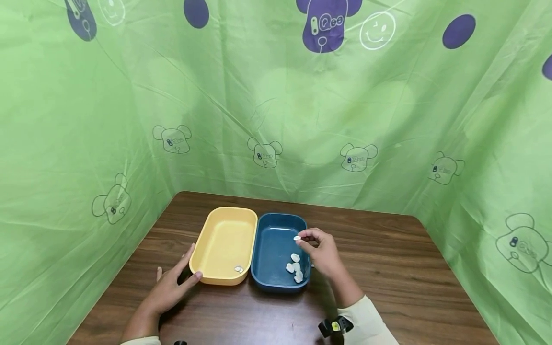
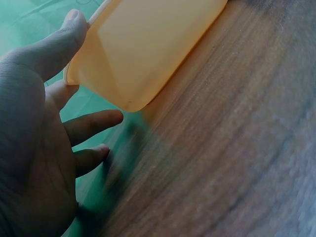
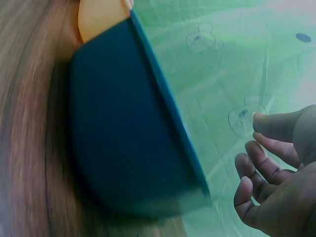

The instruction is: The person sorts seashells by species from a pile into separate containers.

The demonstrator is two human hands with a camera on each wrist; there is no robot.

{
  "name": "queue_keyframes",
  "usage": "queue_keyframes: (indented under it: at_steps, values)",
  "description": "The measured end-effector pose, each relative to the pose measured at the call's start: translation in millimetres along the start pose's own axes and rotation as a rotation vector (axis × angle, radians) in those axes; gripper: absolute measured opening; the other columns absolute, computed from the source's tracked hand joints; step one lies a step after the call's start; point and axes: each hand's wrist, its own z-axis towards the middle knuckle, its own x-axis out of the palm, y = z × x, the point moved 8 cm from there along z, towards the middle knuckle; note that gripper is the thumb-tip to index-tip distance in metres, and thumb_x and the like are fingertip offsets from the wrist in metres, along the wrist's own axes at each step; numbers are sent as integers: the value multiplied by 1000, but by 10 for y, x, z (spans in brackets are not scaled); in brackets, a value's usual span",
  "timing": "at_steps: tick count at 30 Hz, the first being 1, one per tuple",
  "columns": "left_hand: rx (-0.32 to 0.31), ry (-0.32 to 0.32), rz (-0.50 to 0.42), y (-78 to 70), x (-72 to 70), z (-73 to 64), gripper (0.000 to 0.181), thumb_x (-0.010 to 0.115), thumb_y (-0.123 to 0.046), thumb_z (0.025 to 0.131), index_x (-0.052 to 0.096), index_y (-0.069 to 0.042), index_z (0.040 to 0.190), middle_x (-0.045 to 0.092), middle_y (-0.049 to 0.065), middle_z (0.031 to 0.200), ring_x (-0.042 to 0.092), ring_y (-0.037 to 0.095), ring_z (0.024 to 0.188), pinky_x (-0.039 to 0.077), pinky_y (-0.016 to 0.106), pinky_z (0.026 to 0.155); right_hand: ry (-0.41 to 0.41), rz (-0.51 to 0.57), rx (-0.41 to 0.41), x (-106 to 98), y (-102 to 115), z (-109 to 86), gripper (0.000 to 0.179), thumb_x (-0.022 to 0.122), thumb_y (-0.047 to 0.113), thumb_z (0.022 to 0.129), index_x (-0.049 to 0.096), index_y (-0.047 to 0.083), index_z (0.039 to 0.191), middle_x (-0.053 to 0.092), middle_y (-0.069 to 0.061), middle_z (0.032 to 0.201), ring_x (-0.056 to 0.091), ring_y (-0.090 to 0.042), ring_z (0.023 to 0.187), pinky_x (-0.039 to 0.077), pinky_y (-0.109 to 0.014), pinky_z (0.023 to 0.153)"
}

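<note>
Two open boxes stand on the table (image 1: pixel 379 254) in the head view: a blue box (image 1: pixel 276 247) and, just beside its left wall, a yellow box (image 1: pixel 224 239). A cluster of flat, irregular white pieces (image 1: pixel 295 267) lies inside the blue box, toward its near right part. In the yellow box, near the blue box's left wall, lie a couple of small pale bits (image 1: pixel 238 269). The right hand (image 1: pixel 324 250) pinches one white disc (image 1: pixel 297 238) between thumb and forefinger, above the right side of the blue box. On the far side of the yellow box from the blue box, the left hand (image 1: pixel 170 287) has its fingers loosely extended, touching the yellow box's near corner. A device on a black strap (image 1: pixel 335 327) sits nearer the person than the blue box. Beyond the blue box hangs a creased green curtain (image 1: pixel 319 115) printed with bear heads.

The left wrist view shows the yellow box's smooth, rounded outer wall, the thumb at its rim and the other fingers spread; the table's streaked wood grain shows below.

The right wrist view gives the blue box's dark, blurred outer wall, its contents hidden; the hand's fingers curl beside it, with the disc too indistinct to make out.
</note>
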Motion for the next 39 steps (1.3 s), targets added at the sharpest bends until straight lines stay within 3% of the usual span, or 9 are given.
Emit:
queue_keyframes:
  at_steps: [16,21,26,31,39]
  values:
    - [9,-3,-9,10,4,15,85,67,-41,108,17,-34,177,39,23,172,42,61,152,-6,98,113,53,4,-72,728,332,20,4,84,5,94,83,3,98,77,-16,102,64,-13,92,55,-27,85]
    - [11,-4,-16,2,0,11,85,67,-41,108,18,-33,177,36,22,173,42,61,151,-6,97,113,96,-21,-53,939,383,4,7,83,9,95,82,4,99,76,-15,105,64,-15,95,54,-28,85]
    - [9,0,-18,10,5,10,85,66,-41,108,17,-33,177,35,21,174,42,61,152,-7,97,113,143,-79,-18,1136,383,-27,7,83,14,97,82,8,101,74,-15,111,66,-27,104,52,-31,85]
    - [10,-4,-13,19,6,10,85,66,-41,108,17,-34,177,35,21,174,42,60,152,-7,97,113,169,-104,-21,1280,407,-49,8,83,15,97,82,9,102,72,-15,113,65,-39,111,52,-36,86]
    - [9,-7,-20,7,-1,11,85,67,-41,108,18,-33,177,33,18,176,40,59,154,-7,97,114,175,-107,-5,1373,436,-41,9,83,13,96,82,9,105,70,-14,115,62,-40,114,50,-37,85]
